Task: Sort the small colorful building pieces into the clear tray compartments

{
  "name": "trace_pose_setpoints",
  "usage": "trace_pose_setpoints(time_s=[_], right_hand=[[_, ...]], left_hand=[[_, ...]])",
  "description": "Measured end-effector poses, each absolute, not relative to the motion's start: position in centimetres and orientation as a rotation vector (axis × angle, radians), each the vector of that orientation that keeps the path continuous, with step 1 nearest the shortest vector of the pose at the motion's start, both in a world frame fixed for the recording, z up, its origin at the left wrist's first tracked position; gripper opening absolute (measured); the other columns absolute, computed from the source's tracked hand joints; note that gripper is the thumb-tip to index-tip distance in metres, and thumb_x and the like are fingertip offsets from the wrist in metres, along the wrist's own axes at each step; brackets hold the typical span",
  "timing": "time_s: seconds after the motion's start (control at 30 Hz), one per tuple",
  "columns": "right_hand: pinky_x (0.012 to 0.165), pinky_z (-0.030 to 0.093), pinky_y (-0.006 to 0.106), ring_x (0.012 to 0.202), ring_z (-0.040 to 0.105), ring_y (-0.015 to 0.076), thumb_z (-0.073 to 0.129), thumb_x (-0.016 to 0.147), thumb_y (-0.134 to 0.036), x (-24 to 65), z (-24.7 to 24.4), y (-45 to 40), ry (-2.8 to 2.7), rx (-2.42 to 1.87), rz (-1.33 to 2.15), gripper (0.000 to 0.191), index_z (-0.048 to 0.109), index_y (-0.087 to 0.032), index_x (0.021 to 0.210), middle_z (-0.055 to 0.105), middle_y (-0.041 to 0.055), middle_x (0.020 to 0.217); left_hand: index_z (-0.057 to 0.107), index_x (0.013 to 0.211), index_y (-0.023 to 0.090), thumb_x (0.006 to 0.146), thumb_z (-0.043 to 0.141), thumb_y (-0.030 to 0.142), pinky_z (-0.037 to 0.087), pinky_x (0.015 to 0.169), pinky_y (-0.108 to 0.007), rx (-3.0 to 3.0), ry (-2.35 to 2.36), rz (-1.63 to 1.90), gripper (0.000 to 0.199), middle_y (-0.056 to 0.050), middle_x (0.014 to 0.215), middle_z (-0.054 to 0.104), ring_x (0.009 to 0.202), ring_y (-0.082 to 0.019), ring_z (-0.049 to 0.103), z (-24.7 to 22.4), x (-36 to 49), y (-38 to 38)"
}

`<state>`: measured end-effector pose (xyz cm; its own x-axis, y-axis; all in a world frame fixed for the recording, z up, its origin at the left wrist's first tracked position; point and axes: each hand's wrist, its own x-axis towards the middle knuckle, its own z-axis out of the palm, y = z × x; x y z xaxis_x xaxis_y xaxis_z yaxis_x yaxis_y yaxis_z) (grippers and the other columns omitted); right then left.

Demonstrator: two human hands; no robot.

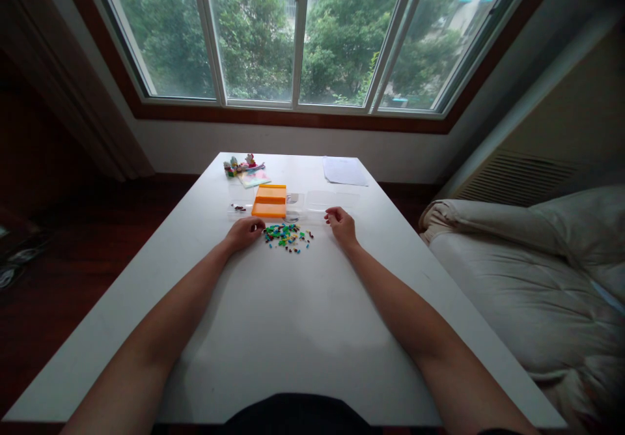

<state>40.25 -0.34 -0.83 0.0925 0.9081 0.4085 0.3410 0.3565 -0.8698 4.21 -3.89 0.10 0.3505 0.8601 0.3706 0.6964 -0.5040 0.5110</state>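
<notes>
A pile of small green, blue, yellow and dark pieces lies loose on the white table. At the pile's left edge rests my left hand, its fingers curled; whether it holds a piece is too small to tell. To the right of the pile, my right hand has its thumb and fingertips together beside a clear tray; anything between them cannot be made out. Just beyond the pile stands an orange tray. Several dark pieces lie in a clear container left of it.
Small colourful figures stand at the table's far left, beside a patterned sheet. White papers lie at the far right. A covered sofa is right of the table, and a window is beyond.
</notes>
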Motion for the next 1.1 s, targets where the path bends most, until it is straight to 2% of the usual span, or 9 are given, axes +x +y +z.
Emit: trace_pose_setpoints(time_s=[0.27,0.5,0.7,0.87,1.1], right_hand=[[0.070,0.055,0.032,0.071,0.066,0.0179,0.052,0.084,-0.032,39.6,-0.8,-0.9,-1.574,-1.191,0.609,0.022,0.067,-0.021,0.095,0.072,0.0023,0.080],[0.072,0.050,0.030,0.072,0.063,0.0167,0.051,0.086,-0.023,38.6,-0.5,-1.9,-1.854,-1.159,0.497,0.021,0.069,-0.021,0.098,0.071,0.0018,0.083],[0.087,0.048,0.034,0.096,0.059,0.0215,0.057,0.090,-0.019,36.6,0.1,-3.4,-2.217,-1.056,0.304,0.020,0.072,-0.024,0.102,0.069,0.0060,0.100],[0.088,0.046,0.035,0.100,0.054,0.0228,0.061,0.090,-0.020,36.1,0.6,-4.2,-2.336,-1.113,0.166,0.015,0.073,-0.025,0.097,0.066,0.0066,0.101],[0.089,0.045,0.034,0.099,0.053,0.0222,0.066,0.088,-0.023,36.1,0.3,-4.0,-2.297,-1.193,0.173,0.008,0.073,-0.025,0.091,0.063,0.0059,0.097]], left_hand=[[0.072,0.092,0.021,0.081,0.062,0.028,0.042,0.064,-0.025,2.380,1.390,0.836,0.017,0.000,0.077,0.064,0.066,-0.013,0.053,0.5,4.4,-4.2],[0.074,0.091,0.022,0.083,0.061,0.032,0.042,0.064,-0.026,2.416,1.434,0.803,0.017,-0.002,0.080,0.063,0.068,-0.014,0.054,0.4,4.5,-4.2],[0.074,0.089,0.023,0.086,0.059,0.034,0.043,0.065,-0.028,2.444,1.476,0.827,0.019,-0.004,0.082,0.065,0.070,-0.016,0.056,0.5,4.7,-4.2],[0.072,0.091,0.021,0.087,0.058,0.032,0.046,0.068,-0.028,2.319,1.553,1.002,0.018,-0.004,0.084,0.070,0.071,-0.017,0.060,0.5,4.7,-4.1],[0.066,0.098,0.018,0.086,0.058,0.035,0.050,0.061,-0.025,1.686,1.582,1.385,0.022,-0.003,0.078,0.072,0.060,-0.013,0.064,-0.5,3.5,-2.6]])
